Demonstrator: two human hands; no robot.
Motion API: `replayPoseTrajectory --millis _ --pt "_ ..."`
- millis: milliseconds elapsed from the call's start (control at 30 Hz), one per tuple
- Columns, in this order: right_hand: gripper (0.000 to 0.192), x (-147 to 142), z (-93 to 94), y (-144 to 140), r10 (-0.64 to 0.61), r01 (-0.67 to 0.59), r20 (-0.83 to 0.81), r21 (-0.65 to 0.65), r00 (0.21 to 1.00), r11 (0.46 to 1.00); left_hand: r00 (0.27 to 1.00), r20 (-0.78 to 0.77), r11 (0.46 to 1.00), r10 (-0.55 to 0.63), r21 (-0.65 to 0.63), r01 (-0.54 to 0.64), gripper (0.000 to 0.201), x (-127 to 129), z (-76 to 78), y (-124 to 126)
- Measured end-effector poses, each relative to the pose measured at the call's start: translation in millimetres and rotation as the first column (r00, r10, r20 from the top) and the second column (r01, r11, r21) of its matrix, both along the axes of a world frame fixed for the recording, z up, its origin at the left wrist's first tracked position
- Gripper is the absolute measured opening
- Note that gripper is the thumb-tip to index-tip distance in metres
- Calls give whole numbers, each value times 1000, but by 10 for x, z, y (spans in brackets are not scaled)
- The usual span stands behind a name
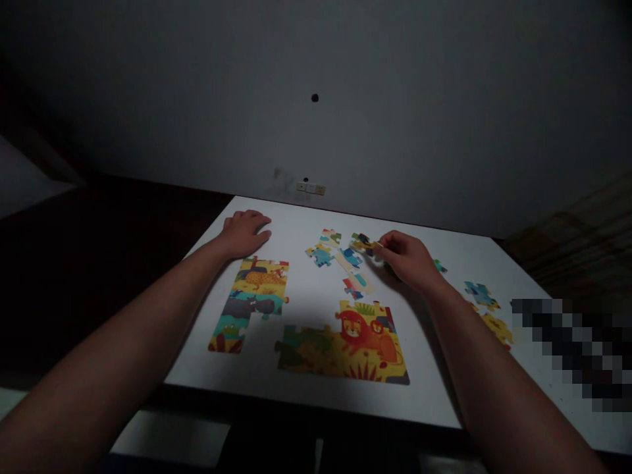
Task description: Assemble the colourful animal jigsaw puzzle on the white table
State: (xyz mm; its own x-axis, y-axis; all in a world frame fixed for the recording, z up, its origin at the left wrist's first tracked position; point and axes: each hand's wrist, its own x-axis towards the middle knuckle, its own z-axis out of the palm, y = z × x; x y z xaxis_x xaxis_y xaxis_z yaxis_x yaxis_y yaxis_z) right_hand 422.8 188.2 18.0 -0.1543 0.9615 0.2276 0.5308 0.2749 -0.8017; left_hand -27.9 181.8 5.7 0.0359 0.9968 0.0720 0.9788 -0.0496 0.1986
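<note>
My right hand pinches a yellow and green puzzle piece by its right edge, over the far middle of the white table. My left hand lies flat on the table's left side with its fingers apart, holding nothing. Just below it is a joined puzzle section showing a leopard, a hippo and a crocodile. Nearer the front edge lies another joined section with a red lion and cub. Several loose pieces, among them a blue and yellow one, lie left of and below my right hand.
More puzzle pieces lie on the right of the table, partly behind my right forearm. A grey wall with sockets stands behind the far edge. A pixelated patch hides something at the right.
</note>
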Motion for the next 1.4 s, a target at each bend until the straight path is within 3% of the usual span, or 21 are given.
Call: replayPoseTrajectory --millis 133,267,533,700,1067,1200,1267,1400 --pt "43 -32 13 -26 -24 24 18 9 1000 1000 1000 17 1000 -7 6 7 70 -5 -10 -1" --pt "42 -70 23 -29 -65 68 -72 40 995 997 1000 17 1000 -16 8 16 70 -11 -14 4" --pt "65 -186 51 -113 49 -73 -303 -66 952 995 1000 -30 1000 0 -20 0 72 23 35 -3" --pt "78 -189 65 -136 60 -95 -351 -82 934 992 999 -40 1000 4 -16 -4 71 2 18 13" --pt "53 -238 117 -195 61 -105 -344 -110 937 988 999 27 999 -29 -43 30 81 -75 32 16" --pt "39 -322 182 -293 123 -154 -232 -123 965 980 965 138 964 -223 -115 239 101 -146 106 -22" --pt "35 -431 228 -382 166 -201 -201 -167 965 965 937 178 932 -302 -149 329 114 -131 131 -58" --pt "33 -759 292 -559 313 -359 -191 -302 930 883 947 135 932 -293 -182 314 131 -12 140 -115"
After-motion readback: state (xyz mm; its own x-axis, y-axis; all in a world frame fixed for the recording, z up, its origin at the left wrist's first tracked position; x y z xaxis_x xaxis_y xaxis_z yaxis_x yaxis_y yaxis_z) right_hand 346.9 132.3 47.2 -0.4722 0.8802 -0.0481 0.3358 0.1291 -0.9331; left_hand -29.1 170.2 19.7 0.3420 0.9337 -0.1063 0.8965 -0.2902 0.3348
